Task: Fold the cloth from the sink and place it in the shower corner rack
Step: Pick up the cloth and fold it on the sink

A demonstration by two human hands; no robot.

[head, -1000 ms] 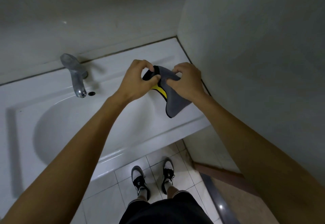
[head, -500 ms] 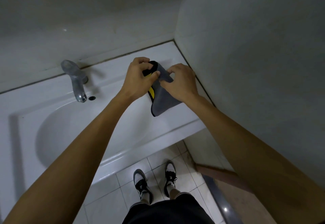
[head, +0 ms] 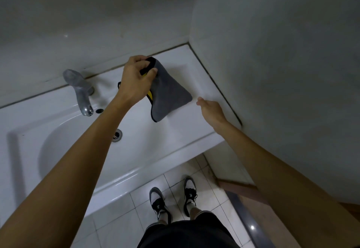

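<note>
While the left hand (head: 136, 81) pinches the top edge of the cloth (head: 168, 93) between thumb and curled fingers near the centre of the frame, the folded grey piece hangs down from that grip over the right-hand part of the sink (head: 181, 130), its long axis running from the pinched corner at the upper left to a free rounded corner at the lower right. A strip of yellow and a black trim show along the edge next to the left wrist. The right hand (head: 211, 111) sits just to the right of the cloth's lower corner, apart from it, with its fingers loosely spread and holding nothing. That puts the cloth's hanging end between the two hands, nearer to the right fingertips than to anything else, so the empty hand would only need a short reach leftward to catch it, if another fold is wanted. The faucet (head: 80, 91) stands at the left of the frame, well clear of both hands. No shower rack is visible, so the fold looks largely done and the carrying step not yet begun.
</note>
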